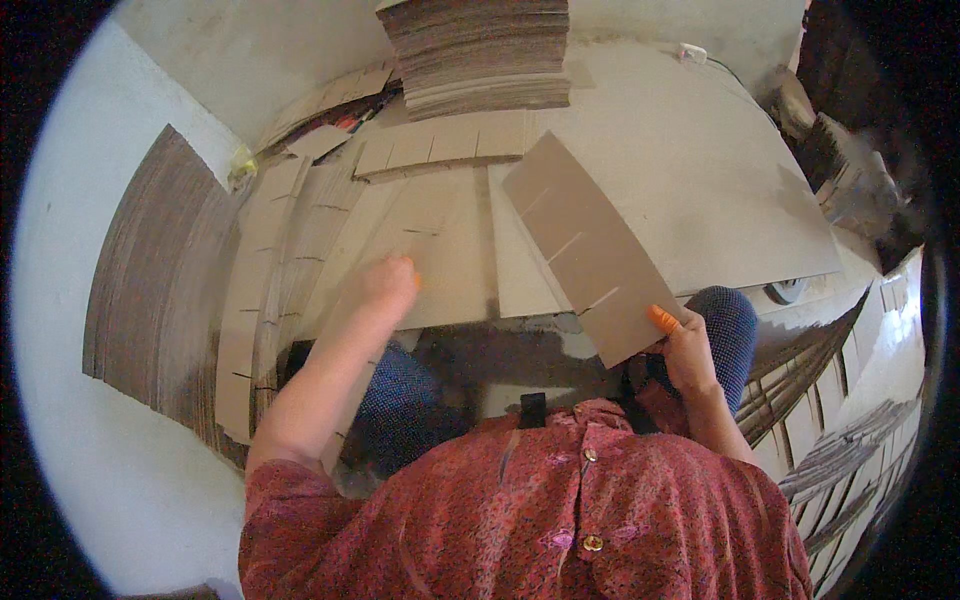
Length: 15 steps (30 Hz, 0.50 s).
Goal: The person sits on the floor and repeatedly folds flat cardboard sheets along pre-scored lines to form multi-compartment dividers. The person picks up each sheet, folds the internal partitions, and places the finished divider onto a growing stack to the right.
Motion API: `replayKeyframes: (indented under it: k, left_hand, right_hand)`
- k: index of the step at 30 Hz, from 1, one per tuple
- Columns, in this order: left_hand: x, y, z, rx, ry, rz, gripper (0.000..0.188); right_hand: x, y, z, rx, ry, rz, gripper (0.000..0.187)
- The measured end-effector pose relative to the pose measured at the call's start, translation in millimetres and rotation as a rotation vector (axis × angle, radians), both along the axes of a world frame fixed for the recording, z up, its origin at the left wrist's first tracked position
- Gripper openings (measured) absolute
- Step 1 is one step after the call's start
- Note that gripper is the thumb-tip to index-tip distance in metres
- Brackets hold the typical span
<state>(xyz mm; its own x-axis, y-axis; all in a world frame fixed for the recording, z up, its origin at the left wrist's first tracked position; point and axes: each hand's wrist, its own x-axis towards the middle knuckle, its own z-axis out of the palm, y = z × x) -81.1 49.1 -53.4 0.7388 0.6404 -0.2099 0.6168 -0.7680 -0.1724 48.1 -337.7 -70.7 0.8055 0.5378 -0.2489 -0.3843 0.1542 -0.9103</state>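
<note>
My right hand [688,350] grips the lower end of a brown cardboard strip [590,250] with several slots cut into one long edge. That strip is tilted, its far end above the pale board of the table. Orange covers show on fingers of both hands. My left hand [390,285] is closed over the left part of the table. It seems to pinch another slotted cardboard strip [420,215], which runs under my left forearm toward my knee; motion smears it, and the fingertips are partly hidden.
A tall cardboard stack [480,60] stands at the back, with a low pile of slotted strips [440,145] before it. Stacked sheets [160,280] lean along the left wall. More slotted cardboard [800,410] lies at lower right. A small white object [692,53] with a cable sits far right.
</note>
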Motion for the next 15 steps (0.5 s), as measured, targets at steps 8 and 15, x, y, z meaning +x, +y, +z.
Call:
replayKeyframes:
  k: [8,15]
  left_hand:
    - [3,-33,62,-0.125,-0.276,-0.225,0.013]
    - [19,-40,31,0.132,-0.337,-0.475,0.023]
  right_hand:
    - [-16,11,46,-0.162,-0.741,-0.031,0.017]
    - [-15,30,59,-0.096,-0.799,-0.030,0.015]
